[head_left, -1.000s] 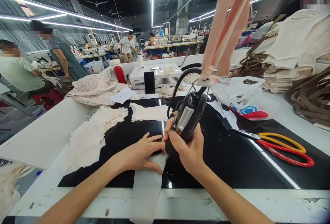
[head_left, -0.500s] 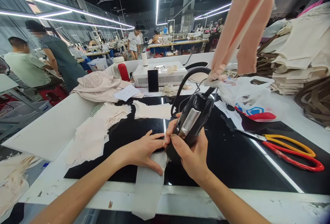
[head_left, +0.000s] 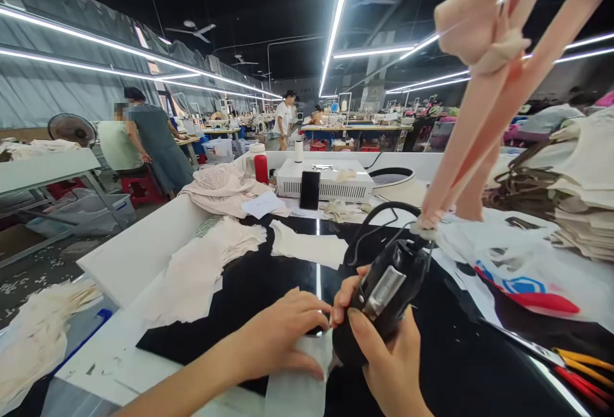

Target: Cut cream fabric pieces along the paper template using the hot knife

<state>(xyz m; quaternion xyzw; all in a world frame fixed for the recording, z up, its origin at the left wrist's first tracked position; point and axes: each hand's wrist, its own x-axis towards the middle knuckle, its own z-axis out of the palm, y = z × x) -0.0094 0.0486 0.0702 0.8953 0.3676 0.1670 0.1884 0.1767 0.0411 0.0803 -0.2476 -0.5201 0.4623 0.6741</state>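
White fabric strip (head_left: 297,378) at bottom center of frame on the black tabletop (head_left: 455,353), left hand (head_left: 283,334) flat on it with fingers spread and pressing, right hand (head_left: 388,366) fist-wrapped around black handheld tool (head_left: 384,289), tilted, tip down at the strip's edge.

A white table (head_left: 139,251) bears a black glossy mat (head_left: 249,283); on it lie pale fabric pieces (head_left: 196,270), a white strip (head_left: 300,385), scissors (head_left: 570,366), a plastic bag (head_left: 508,270).
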